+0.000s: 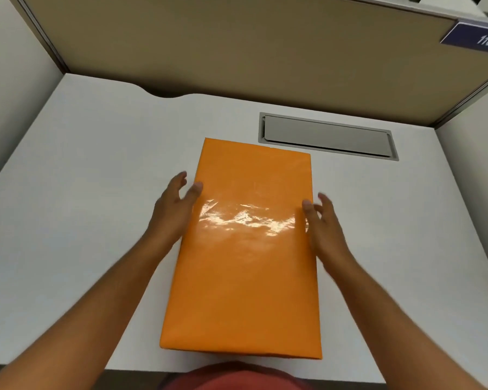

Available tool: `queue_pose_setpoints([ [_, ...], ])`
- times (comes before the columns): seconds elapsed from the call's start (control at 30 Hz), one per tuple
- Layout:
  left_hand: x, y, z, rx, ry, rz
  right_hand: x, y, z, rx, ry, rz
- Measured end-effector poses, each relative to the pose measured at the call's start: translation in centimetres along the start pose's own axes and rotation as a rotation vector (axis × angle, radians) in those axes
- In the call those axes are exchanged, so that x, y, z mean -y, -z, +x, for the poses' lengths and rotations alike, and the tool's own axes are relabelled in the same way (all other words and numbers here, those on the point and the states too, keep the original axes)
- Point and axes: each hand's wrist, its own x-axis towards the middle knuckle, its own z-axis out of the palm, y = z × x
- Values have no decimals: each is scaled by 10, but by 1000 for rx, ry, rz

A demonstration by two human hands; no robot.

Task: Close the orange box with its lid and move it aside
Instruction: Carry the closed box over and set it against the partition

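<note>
The orange box point(245, 277) lies lengthwise on the white desk point(82, 192), its near end by the front edge. Only its glossy orange top shows, so the lid looks to be on; no seam or open side is visible. My left hand point(175, 209) is at the box's left edge, thumb resting on the top, fingers spread and apart from the side. At the box's right edge, my right hand point(324, 229) has its thumb at the rim and its fingers spread, blurred. Neither hand wraps around the box.
A grey cable hatch point(327, 136) is set into the desk just behind and right of the box. Beige partition walls point(237, 46) close the desk at the back and sides. White desk surface extends to the left and right of the box.
</note>
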Motion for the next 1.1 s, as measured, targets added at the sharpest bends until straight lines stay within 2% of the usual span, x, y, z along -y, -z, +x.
queue_pose_setpoints([
  [0.13, 30, 1, -72, 99, 77, -18, -34, -10, -81, 56, -48, 15],
  [0.23, 40, -1, -96, 153, 76, -15, -46, -16, -106, 46, -39, -27],
  [0.6, 38, -8, -104, 53, 41, 123, -56, -25, -111, -22, 61, -83],
  [0.87, 36, -13, -101, 23, 57, 146, -56, -20, -108, 52, 36, 87],
  [1.1, 42, -14, -101, 20, 46, 128, -60, -18, -106, 68, 32, 64],
])
